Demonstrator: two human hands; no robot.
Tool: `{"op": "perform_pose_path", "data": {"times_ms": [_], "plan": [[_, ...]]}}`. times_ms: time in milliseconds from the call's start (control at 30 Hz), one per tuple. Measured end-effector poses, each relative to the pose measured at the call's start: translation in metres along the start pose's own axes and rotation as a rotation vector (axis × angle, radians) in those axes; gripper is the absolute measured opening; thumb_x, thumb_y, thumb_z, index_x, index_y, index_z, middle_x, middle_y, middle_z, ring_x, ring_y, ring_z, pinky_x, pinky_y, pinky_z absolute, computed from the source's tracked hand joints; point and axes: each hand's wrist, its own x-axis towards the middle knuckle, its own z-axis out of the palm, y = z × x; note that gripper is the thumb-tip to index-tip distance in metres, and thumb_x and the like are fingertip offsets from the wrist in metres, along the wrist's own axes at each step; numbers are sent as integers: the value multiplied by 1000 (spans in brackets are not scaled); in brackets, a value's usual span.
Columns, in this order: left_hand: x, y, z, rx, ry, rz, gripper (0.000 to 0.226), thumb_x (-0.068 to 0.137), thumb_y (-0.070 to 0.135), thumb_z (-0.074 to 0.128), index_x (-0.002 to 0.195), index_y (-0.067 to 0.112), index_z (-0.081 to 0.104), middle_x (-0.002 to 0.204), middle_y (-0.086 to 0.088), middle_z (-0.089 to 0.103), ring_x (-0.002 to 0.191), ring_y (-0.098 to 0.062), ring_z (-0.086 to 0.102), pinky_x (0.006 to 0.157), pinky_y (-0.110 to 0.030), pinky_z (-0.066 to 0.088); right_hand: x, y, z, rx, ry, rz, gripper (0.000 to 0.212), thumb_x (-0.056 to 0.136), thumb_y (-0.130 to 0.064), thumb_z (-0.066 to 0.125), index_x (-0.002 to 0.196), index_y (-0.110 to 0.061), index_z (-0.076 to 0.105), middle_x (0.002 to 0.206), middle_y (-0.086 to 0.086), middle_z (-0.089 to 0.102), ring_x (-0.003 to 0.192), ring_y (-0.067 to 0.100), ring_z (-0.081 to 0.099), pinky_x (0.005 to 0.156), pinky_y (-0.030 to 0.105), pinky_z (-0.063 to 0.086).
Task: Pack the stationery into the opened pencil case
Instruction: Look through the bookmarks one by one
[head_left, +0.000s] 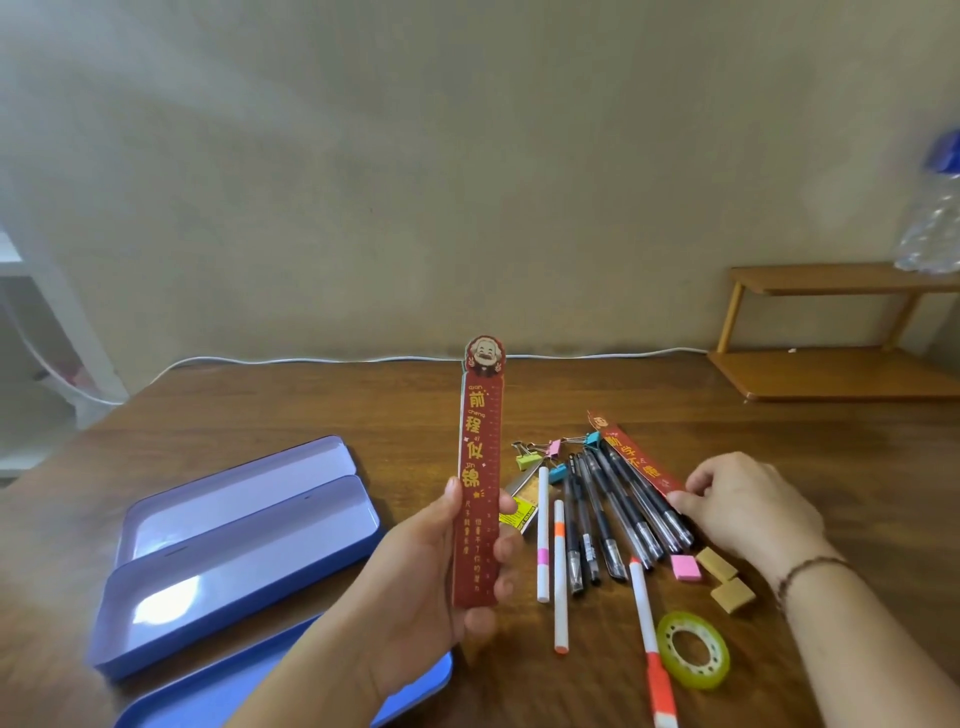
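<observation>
left hand (441, 566) clamps red ruler (478, 483) at its lower half, long axis upright, above table (311, 405) | open purple pencil case (234, 561) just left of it, nearer this hand | right hand (748, 504) pinches second ruler (641, 462) by pens (608, 509) | next: lay ruler flat along case

the blue tin (332, 696) is cut by the bottom edge. the clear bottle (935, 218) runs out at the right edge and is blurred. the left hand (426, 566) hides part of the yellow label (517, 512). the second ruler (636, 460) lies partly under the pens (618, 506).
</observation>
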Motion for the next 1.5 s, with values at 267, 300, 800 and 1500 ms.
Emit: {"op": "perform_pose_path", "data": {"times_ms": [267,300,800,1500], "plan": [[0,0,7,-58,15,-32,54,100,50,31,115,7,60,91,-19,64,76,-29,64,58,-38,58,8,4,0,108,-19,23,21,83,-41,68,97,-24,67,90,-2,65,72,12,60,49,26,48],[-1,0,8,-73,20,-32,54,100,50,30,117,6,59,94,-20,65,79,-31,65,62,-40,59,7,6,-5,157,37,8,20,84,-37,69,97,-22,69,90,0,65,71,13,60,48,25,48],[3,-11,21,2,43,-90,47,98,49,34,120,18,61,116,-23,69,103,-37,67,78,-51,57,-99,-67,-4,846,-177,-399,10,80,-32,74,74,-23,73,66,-10,74,59,4,70,50,21,57],[-3,-10,15,314,-236,-251,53,98,54,30,109,16,65,77,0,48,61,-10,43,39,-17,19,-59,-39,-14,1136,40,-558,22,86,-25,65,107,-34,62,89,0,72,75,20,70,54,29,57]]}}
